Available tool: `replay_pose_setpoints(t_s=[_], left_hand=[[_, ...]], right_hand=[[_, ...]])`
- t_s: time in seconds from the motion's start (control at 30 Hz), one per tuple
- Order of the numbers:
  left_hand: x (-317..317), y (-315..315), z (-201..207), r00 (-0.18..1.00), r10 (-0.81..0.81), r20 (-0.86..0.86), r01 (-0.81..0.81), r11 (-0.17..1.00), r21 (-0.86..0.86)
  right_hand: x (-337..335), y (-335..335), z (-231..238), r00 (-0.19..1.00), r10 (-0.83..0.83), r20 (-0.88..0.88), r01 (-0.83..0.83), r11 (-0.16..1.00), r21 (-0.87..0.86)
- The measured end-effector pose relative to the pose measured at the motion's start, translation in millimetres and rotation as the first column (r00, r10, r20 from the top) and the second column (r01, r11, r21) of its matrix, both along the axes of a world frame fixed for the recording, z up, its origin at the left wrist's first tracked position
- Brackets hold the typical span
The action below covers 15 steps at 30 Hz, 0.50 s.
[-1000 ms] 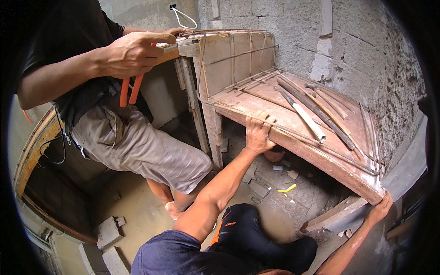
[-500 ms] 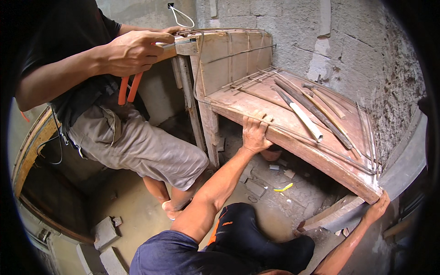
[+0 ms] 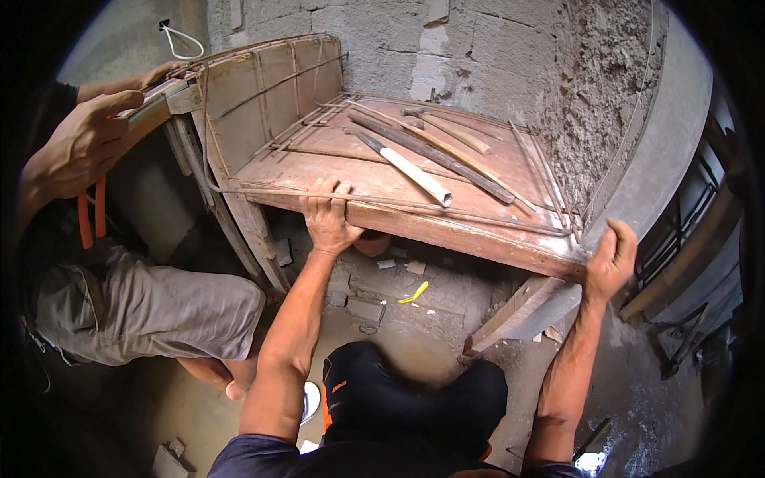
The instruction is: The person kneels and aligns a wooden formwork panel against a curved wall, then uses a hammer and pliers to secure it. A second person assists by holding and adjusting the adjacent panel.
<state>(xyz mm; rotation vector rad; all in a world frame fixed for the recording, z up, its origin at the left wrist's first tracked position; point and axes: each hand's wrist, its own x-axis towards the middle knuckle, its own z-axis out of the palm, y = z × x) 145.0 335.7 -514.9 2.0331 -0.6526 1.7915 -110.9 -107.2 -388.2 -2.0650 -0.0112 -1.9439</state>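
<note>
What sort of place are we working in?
Most likely a building site: there is a bare, rough block wall, thin bars that look like steel along a wooden platform, and rubble on the ground below.

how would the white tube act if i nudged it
The white tube may roll, as it looks round. It is probably stiff, since it lies straight. The dark piece at its far end might make it swing unevenly rather than roll true.

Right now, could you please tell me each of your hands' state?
Left hand: closed over the front edge of the wooden platform.
Right hand: curled beside its right corner; grip cannot be told.
</note>
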Motion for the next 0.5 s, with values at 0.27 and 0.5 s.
replay_pose_setpoints(t_s=[0.27, 0.5], left_hand=[[-3.8, 6.0, -3.6, 0.996, -0.016, -0.091, 0.017, 1.0, 0.009], [-6.9, 1.2, -1.9, 0.994, 0.011, -0.109, -0.013, 1.0, -0.013]], right_hand=[[46.6, 103.4, 37.5, 0.942, 0.075, -0.327, -0.209, 0.893, -0.397], [86.1, 110.7, 24.5, 0.879, -0.076, -0.47, -0.139, 0.903, -0.406]])
